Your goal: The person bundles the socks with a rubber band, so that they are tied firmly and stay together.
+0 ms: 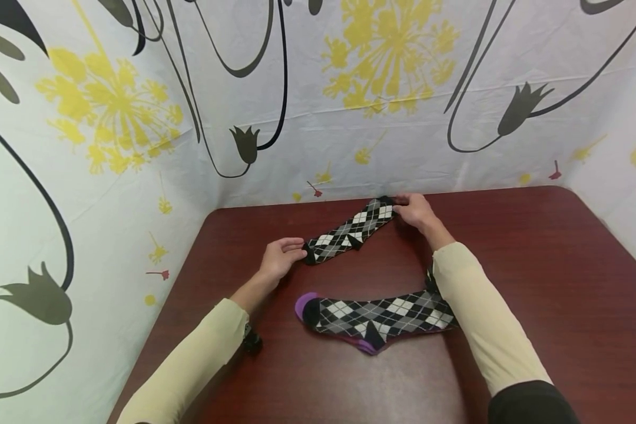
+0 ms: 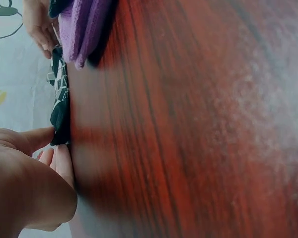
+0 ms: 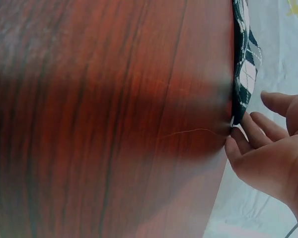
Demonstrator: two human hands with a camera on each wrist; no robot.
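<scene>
A black, grey and white argyle sock (image 1: 350, 232) lies slantwise near the table's far edge. At its black toe, my left hand (image 1: 281, 259) pinches the tip between thumb and fingers; the left wrist view shows the thumb (image 2: 37, 138) on top of the sock tip. My right hand (image 1: 416, 212) is at the cuff end, its straight fingers (image 3: 256, 134) touching the edge while the thumb stays raised apart. Closer to me lies another argyle sock (image 1: 387, 312) with purple at toe and heel, its cuff end partly hidden by my right sleeve.
The dark red-brown wooden table (image 1: 551, 282) ends at a white hanging cloth (image 1: 297, 118) with yellow and grey plant prints behind and on both sides. Purple knit layers (image 2: 84, 29) show in the left wrist view. A small black device sits under the left cuff.
</scene>
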